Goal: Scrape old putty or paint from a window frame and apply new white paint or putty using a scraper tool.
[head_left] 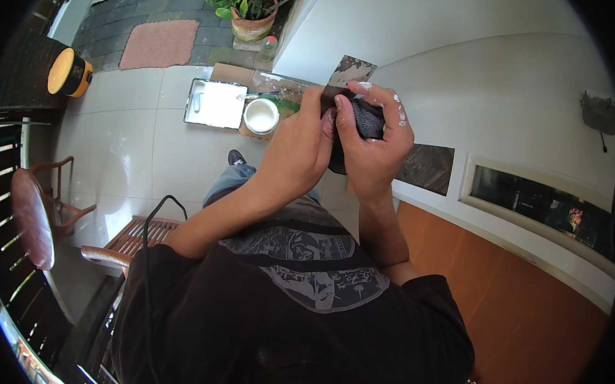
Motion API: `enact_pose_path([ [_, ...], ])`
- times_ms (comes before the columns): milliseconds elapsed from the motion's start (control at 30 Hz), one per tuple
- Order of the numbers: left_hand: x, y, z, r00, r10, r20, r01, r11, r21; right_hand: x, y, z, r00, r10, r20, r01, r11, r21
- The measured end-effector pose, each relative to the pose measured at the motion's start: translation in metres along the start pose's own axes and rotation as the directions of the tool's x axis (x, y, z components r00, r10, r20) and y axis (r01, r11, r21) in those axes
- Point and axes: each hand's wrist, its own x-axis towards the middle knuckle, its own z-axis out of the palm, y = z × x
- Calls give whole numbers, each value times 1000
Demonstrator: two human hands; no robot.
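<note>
My two hands meet in front of my chest. My left hand (pixel 297 144) is closed round the lower part of a putty knife, whose handle is hidden. The flat metal blade of the putty knife (pixel 352 70) points up and away, smeared with whitish and brown residue. A dark grey knitted cloth (pixel 368 119) is bunched in my right hand (pixel 381 146), with the thumb and fingers closed on it against the blade's base. White paint spots mark the right fingers. Part of the dark cloth hangs below, between the hands.
Beyond my left hand, a paint tray (pixel 216 104) and an open tub of white paint (pixel 261 116) stand on cardboard (pixel 231 73). A white wall (pixel 459 82) rises close on the right, above a wooden door (pixel 497 285). Wooden chairs (pixel 145 231) stand at the left.
</note>
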Motion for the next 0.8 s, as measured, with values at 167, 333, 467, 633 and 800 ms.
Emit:
enact_pose_path([
  [167,3,2,13,998,24,52,-27,999,44,-6,9,-6,989,132,-63,-125,987,96],
  [333,9,3,29,993,34,110,-45,994,96,-5,8,-20,952,287,-107,-268,950,162],
  [467,14,9,49,982,32,188,-54,992,112,-5,15,-36,921,353,-164,-312,922,231],
  [633,28,9,87,957,-75,280,35,989,145,3,43,-66,881,435,-186,-382,886,263],
  [800,47,12,134,931,-123,345,82,988,131,10,84,-99,853,472,-222,-396,863,312],
])
